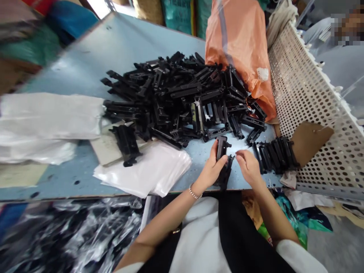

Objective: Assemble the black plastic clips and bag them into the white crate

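Right of centre, the left hand point(213, 166) clasps a black part point(221, 147) between thumb and fingers; the right hand point(249, 165) curls beside it, whether pinching anything I cannot tell.

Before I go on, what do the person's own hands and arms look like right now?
The left hand and right hand are bare, with no gloves. A beaded, silvery-looking bracelet circles the left wrist; the right wrist shows no band. The forearms are uncovered, meeting pale sleeves near the bottom of the picture. No markings can be made out.
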The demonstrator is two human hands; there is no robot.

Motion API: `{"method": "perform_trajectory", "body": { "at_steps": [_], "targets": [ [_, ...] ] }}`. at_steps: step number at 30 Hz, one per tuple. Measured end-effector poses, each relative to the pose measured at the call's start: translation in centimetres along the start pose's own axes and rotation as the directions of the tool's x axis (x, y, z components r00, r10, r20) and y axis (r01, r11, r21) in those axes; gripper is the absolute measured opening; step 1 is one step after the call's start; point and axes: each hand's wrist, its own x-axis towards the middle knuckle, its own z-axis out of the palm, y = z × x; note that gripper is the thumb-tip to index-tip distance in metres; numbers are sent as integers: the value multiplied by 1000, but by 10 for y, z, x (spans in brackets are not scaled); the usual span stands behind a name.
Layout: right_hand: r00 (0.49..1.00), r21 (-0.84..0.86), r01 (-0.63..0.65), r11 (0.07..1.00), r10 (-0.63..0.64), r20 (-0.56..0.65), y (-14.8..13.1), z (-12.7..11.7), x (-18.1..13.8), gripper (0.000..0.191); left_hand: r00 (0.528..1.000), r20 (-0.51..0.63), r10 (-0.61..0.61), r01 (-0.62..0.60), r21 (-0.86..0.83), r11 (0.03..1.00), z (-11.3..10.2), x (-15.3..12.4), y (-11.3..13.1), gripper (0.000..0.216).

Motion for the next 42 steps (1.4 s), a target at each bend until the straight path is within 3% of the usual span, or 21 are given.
{"method": "perform_trajectory", "body": {
  "at_steps": [2, 5, 6, 8, 10, 12, 15, 18, 21, 24, 27, 30, 32, 34, 37, 39, 42],
  "targets": [
    [979, -184, 182, 966, -195, -55, -3, -5, 17, 40, 999, 13, 46, -47, 67, 997, -5, -13, 4, 78],
    [945, -200, 327, 924, -316, 85, -6, 1, 38, 39, 996, 3, 84, -84, 125, 989, -8, -27, 7, 75],
    [956, -116, 287, 951, -275, 106, -8, 8, 41, 42, 994, -33, 104, -98, 156, 983, -9, -29, 7, 74],
    [983, 153, 70, 986, -94, 157, -11, 25, 43, 50, 982, -111, 152, -123, 233, 965, -12, -29, 8, 72],
    [959, 370, -176, 912, 73, 276, -14, 39, 41, 59, 974, -144, 175, -128, 287, 949, -19, -27, 10, 71],
    [940, 396, -218, 892, 84, 330, -15, 43, 39, 61, 977, -144, 158, -113, 279, 954, -28, -26, 11, 69],
    [972, 96, 123, 988, -140, 190, -15, 33, 40, 50, 987, -130, 99, -75, 179, 981, -39, -26, 12, 67],
    [876, -270, 474, 838, -419, 239, -13, 17, 47, 38, 998, -60, -14, 18, 57, 998, -41, -29, 14, 66],
    [761, -318, 643, 697, -534, 369, -12, 5, 54, 42, 988, 9, -156, 156, -28, 987, -35, -33, 19, 64],
    [688, -228, 704, 672, -569, 450, -13, -6, 59, 46, 965, 38, -260, 262, -65, 963, -33, -36, 27, 65],
    [675, -164, 695, 700, -557, 484, -15, -14, 59, 44, 951, 40, -306, 308, -70, 949, -35, -38, 34, 63],
    [724, -98, 613, 784, -508, 466, -16, -10, 54, 41, 944, 48, -325, 328, -62, 943, -35, -43, 32, 61],
    [824, 40, 413, 910, -392, 408, -16, 1, 48, 46, 962, 25, -272, 273, -32, 962, -32, -46, 26, 62],
    [909, 196, 153, 969, -216, 357, -16, 15, 41, 57, 986, -28, -165, 166, 9, 986, -30, -46, 18, 65],
    [914, 305, -67, 950, -64, 400, -17, 30, 29, 73, 993, -106, -48, 53, 47, 998, -33, -37, 10, 65],
    [882, 270, -41, 962, -92, 462, -22, 33, 19, 73, 985, -165, -45, 52, 39, 998, -38, -28, 10, 61],
    [849, 99, 168, 981, -195, 492, -33, 36, -1, 66, 969, -230, -89, 86, -20, 996, -42, -19, 18, 56]
  ]
}}
